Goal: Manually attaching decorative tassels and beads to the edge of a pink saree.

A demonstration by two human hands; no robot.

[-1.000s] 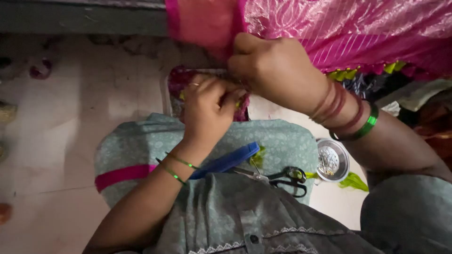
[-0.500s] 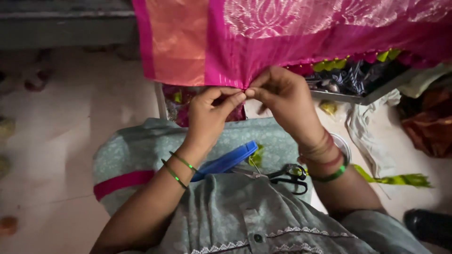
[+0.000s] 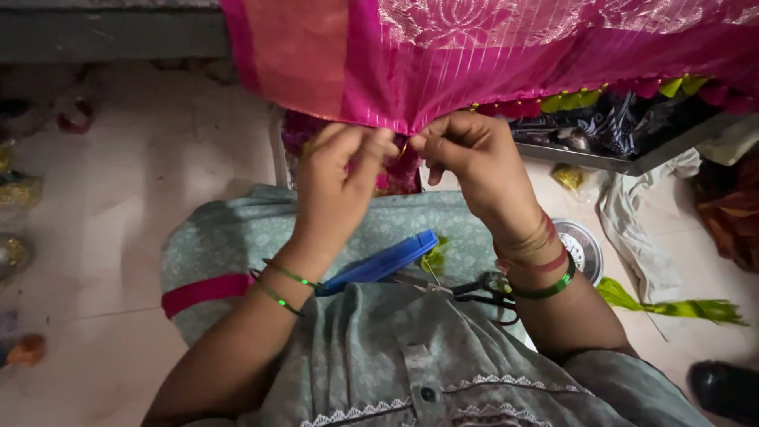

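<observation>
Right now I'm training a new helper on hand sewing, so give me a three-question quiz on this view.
1. True or false: both hands pinch the lower edge of the pink fabric.
2. Which lies on the lap nearest the left hand's wrist? A) blue case B) round tin C) green tassel
3. Name the tool beside the right hand's forearm.

Key: 1 true. 2 A, the blue case. 3 the scissors.
</observation>
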